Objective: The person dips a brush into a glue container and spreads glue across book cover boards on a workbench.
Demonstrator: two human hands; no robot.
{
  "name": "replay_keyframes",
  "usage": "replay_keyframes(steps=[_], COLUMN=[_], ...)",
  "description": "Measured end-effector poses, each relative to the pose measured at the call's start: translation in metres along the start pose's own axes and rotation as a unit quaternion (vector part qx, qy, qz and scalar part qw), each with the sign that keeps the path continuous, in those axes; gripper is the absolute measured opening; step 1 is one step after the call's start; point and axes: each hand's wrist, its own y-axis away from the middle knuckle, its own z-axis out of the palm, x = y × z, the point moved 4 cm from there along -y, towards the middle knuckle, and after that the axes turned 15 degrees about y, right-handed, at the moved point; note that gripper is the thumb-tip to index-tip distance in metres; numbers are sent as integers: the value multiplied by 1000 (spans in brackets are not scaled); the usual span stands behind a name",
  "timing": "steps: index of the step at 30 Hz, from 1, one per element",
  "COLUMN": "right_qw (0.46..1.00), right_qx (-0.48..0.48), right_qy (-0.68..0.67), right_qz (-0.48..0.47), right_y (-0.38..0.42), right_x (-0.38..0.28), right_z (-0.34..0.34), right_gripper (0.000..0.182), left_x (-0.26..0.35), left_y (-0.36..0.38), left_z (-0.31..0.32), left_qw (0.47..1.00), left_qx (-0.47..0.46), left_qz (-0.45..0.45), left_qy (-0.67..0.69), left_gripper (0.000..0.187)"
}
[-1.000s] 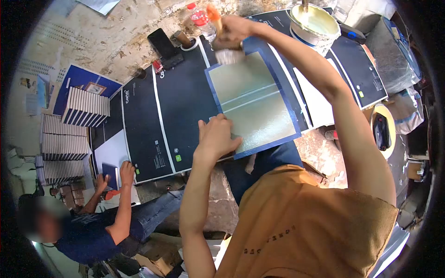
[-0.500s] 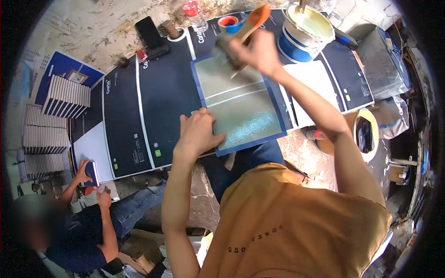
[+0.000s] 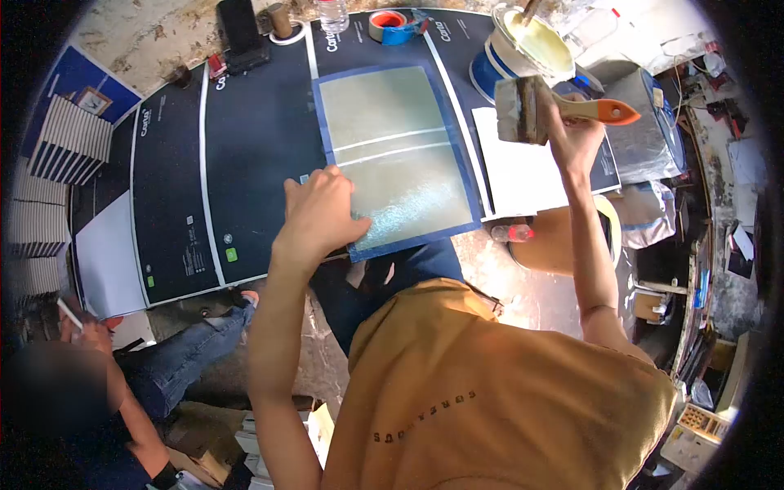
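The blue-edged cover sheet [image 3: 396, 155] lay flat on the tabletop [image 3: 245, 139], right in front of the person, its grey inside face up and shiny wet, with two pale lines crossing the middle. It sat on top of a row of dark printed sheets [image 3: 171, 188] spread side by side. Looked like thin card to me: light, a bit floppy if lifted by one corner, and the coated face probably slick and tacky, so I'd reckon the dry blue border was the place to grab it, ideally at two edges.

The left hand [image 3: 318, 216] was pressed down on the near-left corner of the sheet, fingers loosely spread, pinning it rather than pinching it. The right hand [image 3: 576, 135] was up in the air off to the right, well clear of the sheet, closed around the orange handle of a wide brush [image 3: 539, 108], bristles pointing left.

Just behind the brush stood a bucket [image 3: 531, 41] of pale yellowish glue with a stick in it. A white sheet [image 3: 523, 175] lay just right of the cover. At the far edge were a tape roll [image 3: 392, 26], a bottle [image 3: 331, 12] and a phone [image 3: 239, 28]. Stacks of book blocks [image 3: 69, 135] sat far left, and another person's jeans-clad leg [image 3: 192, 355] showed lower left.
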Motion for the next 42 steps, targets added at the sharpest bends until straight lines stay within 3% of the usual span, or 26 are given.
replay_keyframes(steps=[3, 5, 7, 8, 11, 13, 17, 18, 19, 21, 24, 31, 34, 35, 37, 40, 42], right_qw=[997, 992, 986, 986, 980, 985, 986, 981, 979, 975, 983, 989, 984, 984, 971, 985, 976], right_qx=[11, -45, -157, -153, -154, -112, 9, 61, 64, 67, 54, 70, 88, 94, 80, 66, 58], right_qy=[-68, -117, -51, -63, -97, 31, -3, -63, -63, -71, -70, -54, -50, -15, 55, -14, 9], right_qz=[-31, -17, 30, 31, 82, 127, 169, 171, 182, 199, 160, 119, 148, 149, 217, 157, 208], right_y=[22, 49, 69, 78, 96, 101, 109, 113, 117, 122, 118, 99, 108, 115, 117, 117, 116], right_x=[-12, -33, -45, -36, 29, 65, 105, 107, 107, 107, 109, 121, 146, 176, 173, 186, 185], right_z=[16, 43, 56, 56, 31, -11, -76, -76, -73, -65, -45, -51, -57, -58, -65, -74, -77], right_gripper=[26, 23, 26, 26, 24, 24, 22, 23, 23, 23, 25, 24, 22, 23, 28, 28, 26], left_x=[2, 4, 4, 3, 2, -3, -42, -53, -64, -65, -67, -62, -98, -123, -171, -236, -306], left_y=[-1, 1, 3, 5, 2, 0, -25, -35, -44, -57, -74, -73, -64, -59, -36, 6, 29], left_z=[-1, 0, 2, 2, 1, -1, -7, -5, -4, 0, 5, -16, -23, -26, -38, -67, -76], left_qw=[1000, 1000, 998, 997, 1000, 998, 964, 939, 929, 895, 925, 936, 924, 917, 900, 890, 873], left_qx=[3, 11, 50, 69, 13, 33, 65, 201, 239, 246, 251, 191, 191, 206, 232, 241, 294], left_qz=[-2, -9, 21, 34, -10, 35, 120, 119, -9, -121, -126, -181, -194, -199, -219, -241, -270], left_qy=[-4, 3, 14, 18, 0, 28, 230, 254, 284, 353, 256, 233, 270, 277, 297, 303, 282], left_gripper=[50, 50, 42, 38, 47, 42, 33, 24, 38, 60, 83, 64, 61, 59, 57, 59, 60])
